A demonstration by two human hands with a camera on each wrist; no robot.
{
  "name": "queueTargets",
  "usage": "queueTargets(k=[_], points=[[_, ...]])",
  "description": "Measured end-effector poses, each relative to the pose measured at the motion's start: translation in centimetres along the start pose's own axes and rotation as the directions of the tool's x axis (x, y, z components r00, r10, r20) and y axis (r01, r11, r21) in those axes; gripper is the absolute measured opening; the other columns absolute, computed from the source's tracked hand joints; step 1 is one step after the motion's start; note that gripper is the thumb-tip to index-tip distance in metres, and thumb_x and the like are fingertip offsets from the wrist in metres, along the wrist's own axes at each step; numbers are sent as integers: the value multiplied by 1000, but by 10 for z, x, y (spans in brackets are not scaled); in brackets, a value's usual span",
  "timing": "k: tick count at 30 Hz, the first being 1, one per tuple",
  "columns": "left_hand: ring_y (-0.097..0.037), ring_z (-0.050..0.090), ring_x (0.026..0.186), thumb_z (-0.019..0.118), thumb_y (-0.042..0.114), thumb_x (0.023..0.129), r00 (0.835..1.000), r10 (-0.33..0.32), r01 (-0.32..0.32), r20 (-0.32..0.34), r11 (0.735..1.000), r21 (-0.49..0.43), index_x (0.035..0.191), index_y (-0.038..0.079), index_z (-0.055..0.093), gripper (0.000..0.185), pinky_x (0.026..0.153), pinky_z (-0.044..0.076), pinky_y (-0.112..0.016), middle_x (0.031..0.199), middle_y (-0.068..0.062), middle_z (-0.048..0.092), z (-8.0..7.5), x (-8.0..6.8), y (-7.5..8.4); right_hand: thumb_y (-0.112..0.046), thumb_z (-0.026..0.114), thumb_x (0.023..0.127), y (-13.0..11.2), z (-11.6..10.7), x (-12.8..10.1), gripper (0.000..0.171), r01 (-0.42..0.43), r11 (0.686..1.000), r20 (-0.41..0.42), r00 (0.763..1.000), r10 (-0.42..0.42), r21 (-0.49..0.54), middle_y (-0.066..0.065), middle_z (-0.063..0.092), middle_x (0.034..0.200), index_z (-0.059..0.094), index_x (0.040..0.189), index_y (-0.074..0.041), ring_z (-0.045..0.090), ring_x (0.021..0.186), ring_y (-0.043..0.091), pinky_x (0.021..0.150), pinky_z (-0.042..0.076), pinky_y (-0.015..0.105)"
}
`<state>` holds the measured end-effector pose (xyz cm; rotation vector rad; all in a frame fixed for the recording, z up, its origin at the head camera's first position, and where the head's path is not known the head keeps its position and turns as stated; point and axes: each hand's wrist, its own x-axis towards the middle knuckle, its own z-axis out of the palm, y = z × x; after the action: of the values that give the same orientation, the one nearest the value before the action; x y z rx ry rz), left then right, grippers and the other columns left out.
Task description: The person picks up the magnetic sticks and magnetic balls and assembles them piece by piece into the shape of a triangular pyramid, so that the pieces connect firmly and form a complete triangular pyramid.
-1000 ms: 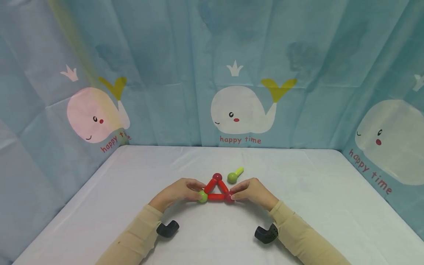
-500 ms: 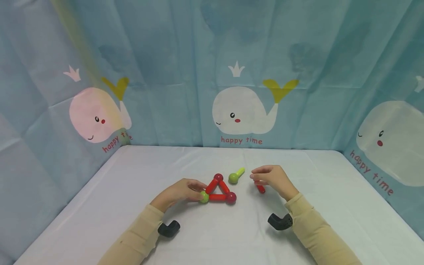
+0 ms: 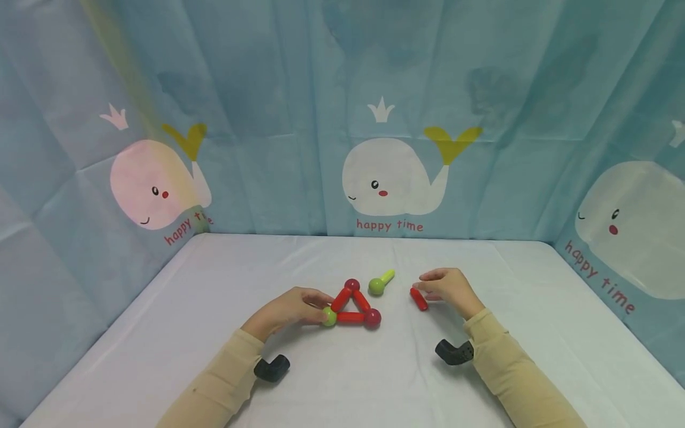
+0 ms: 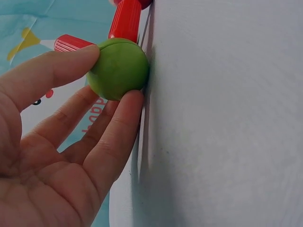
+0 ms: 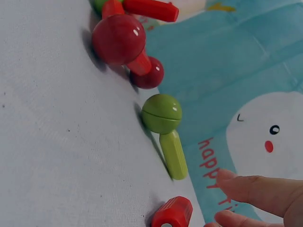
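A triangle of red rods [image 3: 350,318] lies on the table, with a ball at each corner: two dark red balls [image 3: 372,318] and a green ball [image 4: 118,68]. My left hand [image 3: 297,306] pinches the green ball between thumb and fingertips. To the right lies a loose red rod [image 3: 419,299]. My right hand [image 3: 448,288] is beside its upper end, fingertips close to it and holding nothing. In the right wrist view only the fingers [image 5: 255,194] show, apart from each other above the rod.
Behind the triangle's right side rests another green ball [image 5: 162,113] with a light green rod [image 5: 173,155] stuck in it. White cloth covers the table [image 3: 332,386]. A blue whale-print curtain [image 3: 278,148] stands along the table's back and sides.
My right hand has let go of the red corner ball and moved right to the loose red rod, drawing slightly back lately. My left hand keeps its hold on the green ball.
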<state>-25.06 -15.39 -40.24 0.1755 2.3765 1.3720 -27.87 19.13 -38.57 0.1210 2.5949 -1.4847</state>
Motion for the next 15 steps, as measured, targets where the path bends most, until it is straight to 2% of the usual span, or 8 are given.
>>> queueTargets(k=[8, 15], points=[[-22, 55, 117, 77, 18, 80, 1000, -6, 6, -9, 1000, -9, 119, 18, 72, 39, 101, 45, -50, 121, -2, 67, -1, 0, -1, -27, 80, 83, 5, 2, 5, 51, -24, 996, 37, 999, 27, -85, 19, 69, 116, 66, 121, 3, 68, 82, 15, 75, 56, 29], [-23, 54, 119, 78, 19, 80, 1000, -6, 6, -12, 1000, 8, 118, 19, 72, 39, 103, 43, -54, 122, -2, 67, 1, 0, 1, -22, 82, 80, 9, 4, 6, 46, -63, 990, 50, 996, 70, -128, 16, 70, 108, 68, 117, 2, 65, 77, 14, 71, 55, 27]])
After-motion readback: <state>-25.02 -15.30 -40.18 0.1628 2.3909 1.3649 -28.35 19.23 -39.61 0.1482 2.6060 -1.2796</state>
